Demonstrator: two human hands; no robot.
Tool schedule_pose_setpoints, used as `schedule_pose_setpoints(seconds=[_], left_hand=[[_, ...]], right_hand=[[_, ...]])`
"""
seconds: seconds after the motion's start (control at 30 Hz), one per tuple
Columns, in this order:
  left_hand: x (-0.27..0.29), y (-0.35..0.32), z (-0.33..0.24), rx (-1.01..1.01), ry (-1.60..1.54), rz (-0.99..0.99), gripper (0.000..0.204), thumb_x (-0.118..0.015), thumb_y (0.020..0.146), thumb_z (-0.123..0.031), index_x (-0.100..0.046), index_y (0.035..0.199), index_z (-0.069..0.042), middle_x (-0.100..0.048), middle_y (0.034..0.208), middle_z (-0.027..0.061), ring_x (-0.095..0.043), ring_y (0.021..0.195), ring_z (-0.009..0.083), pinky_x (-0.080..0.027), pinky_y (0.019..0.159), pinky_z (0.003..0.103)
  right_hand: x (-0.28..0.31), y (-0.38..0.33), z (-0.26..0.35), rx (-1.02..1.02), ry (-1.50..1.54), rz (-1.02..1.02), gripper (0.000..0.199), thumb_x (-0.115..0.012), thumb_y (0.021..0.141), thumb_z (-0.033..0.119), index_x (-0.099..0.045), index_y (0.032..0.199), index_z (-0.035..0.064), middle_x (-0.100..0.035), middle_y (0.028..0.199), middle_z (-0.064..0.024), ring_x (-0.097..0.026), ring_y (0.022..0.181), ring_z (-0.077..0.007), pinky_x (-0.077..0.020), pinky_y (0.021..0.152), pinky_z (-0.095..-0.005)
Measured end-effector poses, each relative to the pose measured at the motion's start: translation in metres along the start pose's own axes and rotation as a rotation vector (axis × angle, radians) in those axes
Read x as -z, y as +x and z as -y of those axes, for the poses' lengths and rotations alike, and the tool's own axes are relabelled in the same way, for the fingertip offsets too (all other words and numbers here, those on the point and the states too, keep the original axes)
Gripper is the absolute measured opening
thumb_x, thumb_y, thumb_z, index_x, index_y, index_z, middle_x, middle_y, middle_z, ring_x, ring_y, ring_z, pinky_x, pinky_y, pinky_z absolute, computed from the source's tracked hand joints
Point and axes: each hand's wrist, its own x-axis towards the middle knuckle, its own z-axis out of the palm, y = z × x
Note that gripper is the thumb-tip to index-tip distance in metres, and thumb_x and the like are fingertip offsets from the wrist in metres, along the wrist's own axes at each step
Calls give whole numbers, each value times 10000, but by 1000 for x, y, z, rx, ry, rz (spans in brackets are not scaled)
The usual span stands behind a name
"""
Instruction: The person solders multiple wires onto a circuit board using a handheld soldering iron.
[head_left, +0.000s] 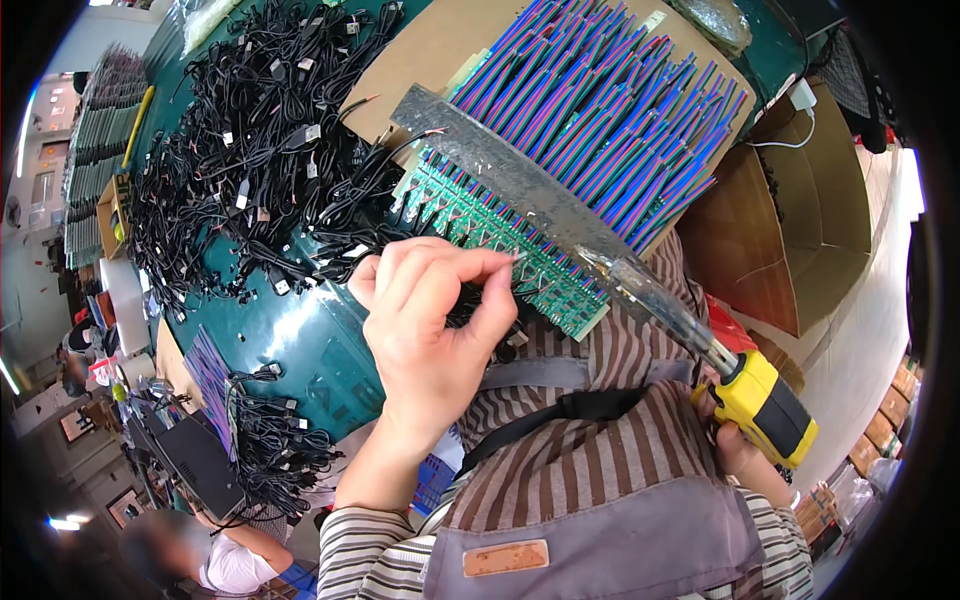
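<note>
My left hand is raised over the table edge, its thumb and fingers pinched on a thin wire end that touches the near rim of a row of green circuit boards. My right hand, mostly hidden, grips a yellow and black soldering iron. The iron's long metal barrel reaches up toward the green boards. Bundles of blue, red and pink wires run from the boards across a sheet of cardboard. A grey metal bar lies across the wires.
A big heap of black cables with plugs covers the green table on the left. More black cables and another wire strip lie lower left. An open cardboard box stands on the right. A person sits at the bottom left.
</note>
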Motion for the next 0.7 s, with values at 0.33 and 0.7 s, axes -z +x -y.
schedule_pose_setpoints(seconds=[0.33,0.7], left_hand=[[-15,-19,-22,8,112,-7,199,-794,625,-68,-647,729,-155,-608,742,-30,-583,811,176,-338,814,355],[-18,-18,-23,-8,143,0,197,-802,613,-66,-678,741,-150,-587,757,-30,-585,817,177,-347,819,342]], right_hand=[[5,3,4,52,30,26,345,-667,631,236,-631,847,-30,-650,825,-183,-652,700,-316,-537,638,-355],[0,10,4,70,16,49,335,-662,637,181,-616,882,-42,-644,808,-164,-633,672,-304,-513,612,-342]])
